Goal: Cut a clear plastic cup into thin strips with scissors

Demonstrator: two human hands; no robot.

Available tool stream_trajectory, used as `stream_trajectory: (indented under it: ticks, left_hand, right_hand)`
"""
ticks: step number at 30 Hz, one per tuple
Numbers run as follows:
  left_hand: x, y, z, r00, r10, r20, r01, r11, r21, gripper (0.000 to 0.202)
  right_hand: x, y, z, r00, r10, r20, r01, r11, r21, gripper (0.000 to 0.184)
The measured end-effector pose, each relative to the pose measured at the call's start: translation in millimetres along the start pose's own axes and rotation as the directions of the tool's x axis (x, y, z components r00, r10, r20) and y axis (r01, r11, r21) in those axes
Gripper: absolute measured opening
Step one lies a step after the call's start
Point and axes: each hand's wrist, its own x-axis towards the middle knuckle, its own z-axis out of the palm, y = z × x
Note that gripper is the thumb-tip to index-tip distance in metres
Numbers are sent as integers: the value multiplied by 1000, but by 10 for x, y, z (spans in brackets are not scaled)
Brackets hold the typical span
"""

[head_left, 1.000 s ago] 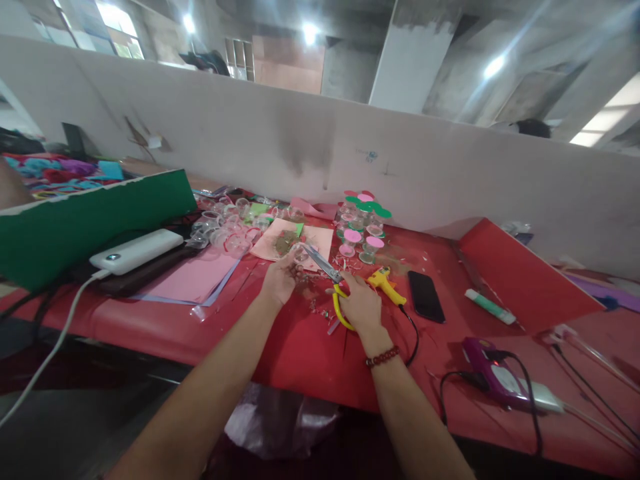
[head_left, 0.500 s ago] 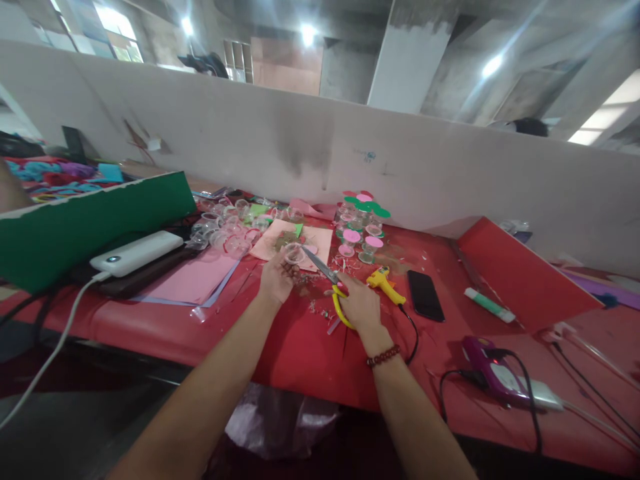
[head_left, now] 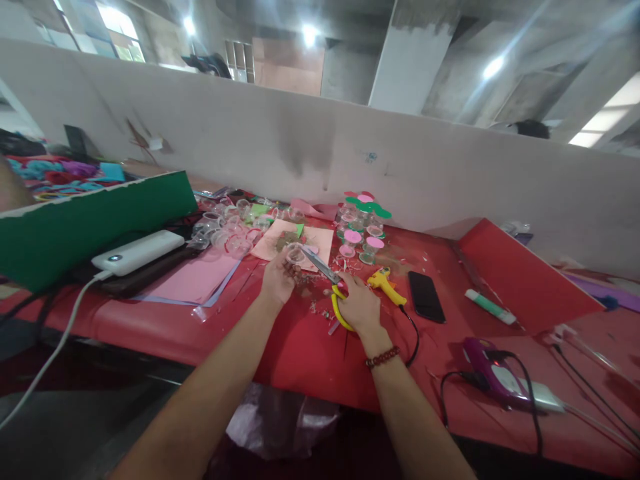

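Observation:
Between the fingers of my left hand (head_left: 279, 277) is a small clear plastic cup (head_left: 295, 253), its rim turned upward. My right hand (head_left: 359, 303) grips yellow-handled scissors (head_left: 342, 311) whose blades point up and left, their tips at the cup's rim. Whether the blades touch the plastic I cannot tell. Under and behind the cup lies a pale pink paper sheet (head_left: 320, 240) with brownish bits and a green scrap on it. Small clippings are scattered on the red tabletop (head_left: 295, 353) around both hands.
Many clear cups (head_left: 235, 233) are heaped at the back left. Cups topped with pink and green discs (head_left: 373, 247) stand behind. To the right are a yellow glue gun (head_left: 387, 287), a phone (head_left: 426, 296), a glue stick (head_left: 490, 307) and a purple power strip (head_left: 495, 373). A white power bank (head_left: 137, 252) sits left.
The scissor blades have shifted slightly and their tips now lie closer to the cup's rim. Both hands stay in nearly the same place.

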Motion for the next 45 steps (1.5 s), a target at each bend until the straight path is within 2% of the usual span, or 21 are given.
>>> stream_trajectory:
  ticks: [8, 16, 22, 27, 37, 45]
  left_hand:
    - [-8, -18, 9, 999, -44, 24, 43, 998, 53, 23]
    - [59, -31, -28, 1000, -30, 3, 31, 999, -26, 18]
    - [8, -16, 12, 999, -48, 25, 48, 999, -14, 20]
    - [2, -8, 24, 999, -23, -39, 22, 999, -37, 16]
    - [28, -1, 4, 998, 15, -57, -16, 999, -31, 19]
    - [64, -4, -18, 997, 2, -71, -3, 1000, -6, 25]
  right_hand:
    - [4, 29, 12, 1000, -14, -3, 14, 1000, -2, 50]
    - [-3, 49, -8, 999, -38, -10, 39, 998, 39, 45]
    - [6, 38, -17, 1000, -7, -4, 7, 999, 36, 45]
    - [26, 41, -17, 999, 38, -3, -38, 996, 76, 49]
    - [8, 47, -11, 995, -28, 98, 9, 981, 195, 50]
    - [25, 68, 11, 995, -57, 82, 37, 973, 229, 45]
